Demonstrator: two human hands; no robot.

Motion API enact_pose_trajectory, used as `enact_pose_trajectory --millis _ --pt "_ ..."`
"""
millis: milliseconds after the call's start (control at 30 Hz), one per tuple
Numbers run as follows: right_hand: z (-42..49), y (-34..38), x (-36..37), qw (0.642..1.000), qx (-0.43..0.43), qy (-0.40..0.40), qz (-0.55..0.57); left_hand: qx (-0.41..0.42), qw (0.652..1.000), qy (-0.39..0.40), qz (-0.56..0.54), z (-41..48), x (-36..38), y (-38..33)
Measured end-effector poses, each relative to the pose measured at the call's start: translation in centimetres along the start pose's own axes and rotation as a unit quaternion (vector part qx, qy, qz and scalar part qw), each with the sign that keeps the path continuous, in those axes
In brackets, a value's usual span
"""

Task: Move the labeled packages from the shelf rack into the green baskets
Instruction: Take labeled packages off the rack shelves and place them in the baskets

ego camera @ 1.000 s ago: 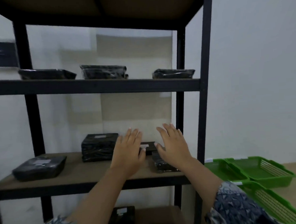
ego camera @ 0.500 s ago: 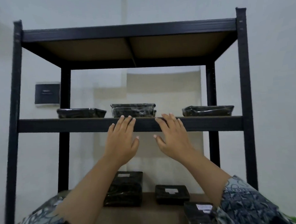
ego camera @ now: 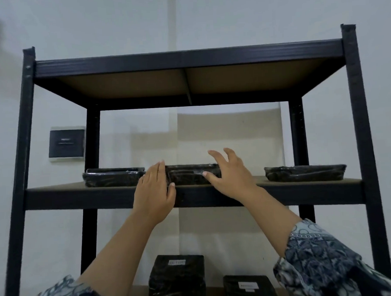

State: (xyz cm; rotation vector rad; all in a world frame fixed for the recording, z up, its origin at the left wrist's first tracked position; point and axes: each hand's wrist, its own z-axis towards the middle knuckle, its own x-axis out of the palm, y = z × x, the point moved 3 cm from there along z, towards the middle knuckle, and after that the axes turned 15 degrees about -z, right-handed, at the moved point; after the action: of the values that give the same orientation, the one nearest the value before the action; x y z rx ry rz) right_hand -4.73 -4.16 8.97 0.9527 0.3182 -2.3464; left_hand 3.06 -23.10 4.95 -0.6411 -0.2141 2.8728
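A black wrapped package (ego camera: pixel 187 174) lies in the middle of the upper shelf (ego camera: pixel 79 197) of the black rack. My left hand (ego camera: pixel 155 190) is at its left end, fingers straight, and my right hand (ego camera: pixel 231 175) is at its right end with fingers spread and the thumb against its front. Neither hand has closed round it. Two more black packages lie on the same shelf, one to the left (ego camera: pixel 113 177) and one to the right (ego camera: pixel 304 172). The green baskets are out of view.
On the shelf below stand a stack of labeled black packages (ego camera: pixel 177 282) and a flat labeled one (ego camera: pixel 249 288). The rack's top board (ego camera: pixel 186 80) hangs overhead. Black uprights (ego camera: pixel 359 139) frame both sides. A dark wall panel (ego camera: pixel 66 143) is at the left.
My view tilted up from the lower shelf to the upper one. Both hands rose from below the shelf edge and spread to either end of the middle package.
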Motion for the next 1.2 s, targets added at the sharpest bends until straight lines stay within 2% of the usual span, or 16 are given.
enact_pose_trajectory --millis 133,233,700,1000,1200 --pt "1.7 -0.4 0.1 0.987 0.072 0.100 0.099 0.000 0.997 0.010 -0.074 0.1 0.2 0.3" --pt "1.9 -0.5 0.2 0.975 0.072 0.115 0.176 0.005 0.995 0.009 -0.101 0.1 0.4 0.8" --pt "-1.0 -1.6 0.3 0.959 0.127 -0.084 0.240 0.034 0.999 0.007 -0.034 0.5 2.1 1.8" --pt "-4.1 -2.5 1.0 0.934 0.057 -0.243 0.256 0.051 0.998 0.033 0.014 -1.0 1.7 1.0" --pt "-6.3 -2.8 1.5 0.921 0.042 -0.311 0.232 0.058 0.996 0.055 0.040 -2.3 1.5 0.6"
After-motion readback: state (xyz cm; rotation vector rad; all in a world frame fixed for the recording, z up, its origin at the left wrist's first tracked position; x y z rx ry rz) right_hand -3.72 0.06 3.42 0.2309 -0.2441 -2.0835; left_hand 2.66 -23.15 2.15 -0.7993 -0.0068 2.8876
